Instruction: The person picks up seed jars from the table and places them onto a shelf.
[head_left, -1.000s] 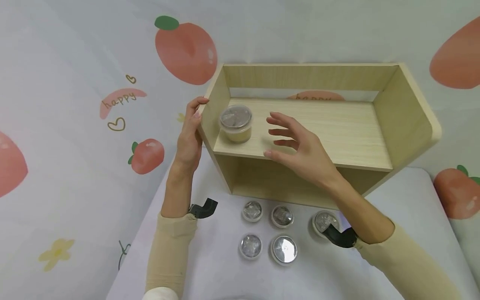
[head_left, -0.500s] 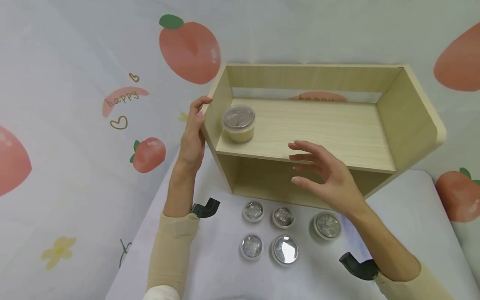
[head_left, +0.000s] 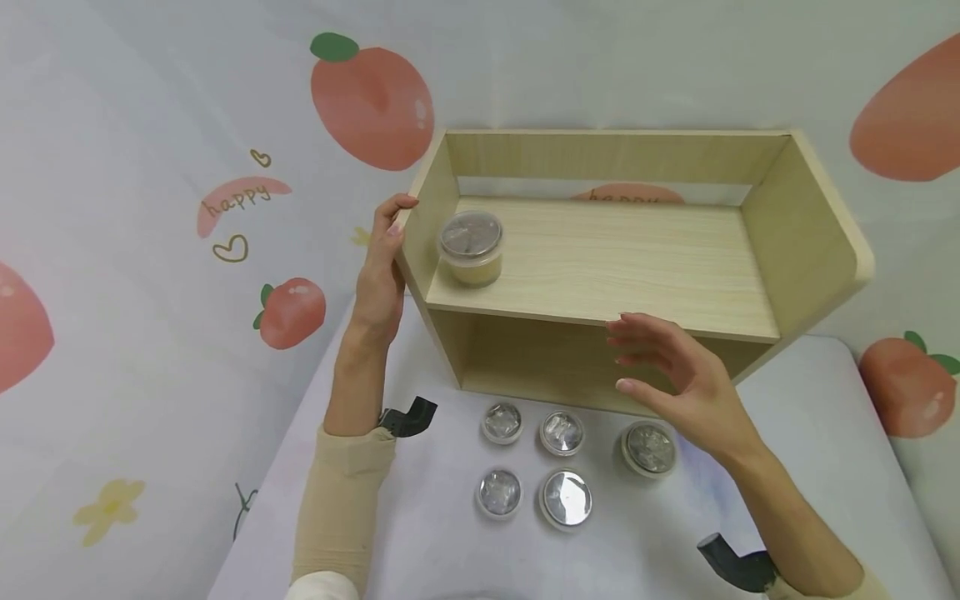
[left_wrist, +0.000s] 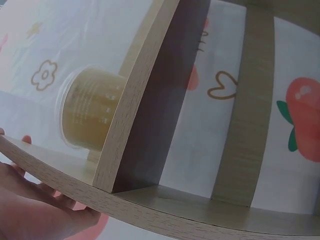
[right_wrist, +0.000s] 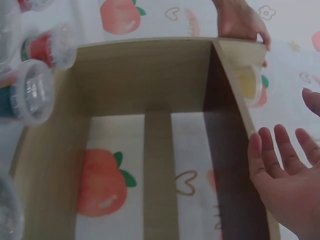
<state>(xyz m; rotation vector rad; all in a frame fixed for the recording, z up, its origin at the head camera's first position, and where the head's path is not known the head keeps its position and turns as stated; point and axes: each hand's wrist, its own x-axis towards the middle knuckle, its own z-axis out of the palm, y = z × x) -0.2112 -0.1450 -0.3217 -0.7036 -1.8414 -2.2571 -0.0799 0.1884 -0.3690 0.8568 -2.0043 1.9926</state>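
My left hand (head_left: 381, 279) grips the left side panel of a small two-tier wooden shelf (head_left: 637, 258), thumb toward the front edge and fingers on the outer face. At the left end of the upper board stands a lidded clear plastic tub (head_left: 471, 248) with yellowish contents; the left wrist view shows this tub (left_wrist: 90, 107) close beside the gripped panel. In front of the board's right half, my right hand (head_left: 686, 383) hovers with loosely bent, spread fingers and nothing in them. The right wrist view has the right hand (right_wrist: 290, 185) overlapping the board's front edge.
Several lidded round tubs stand on the white table before the shelf, among them a larger one (head_left: 649, 448) at right and a shiny-lidded one (head_left: 566, 498) in front. Behind rises a fruit-printed cloth (head_left: 150, 333). Dark wrist mounts (head_left: 738, 567) jut from the sleeves.
My right hand has drawn back from near the tub on the upper board, moving right and toward me. My left hand keeps its grip on the panel.
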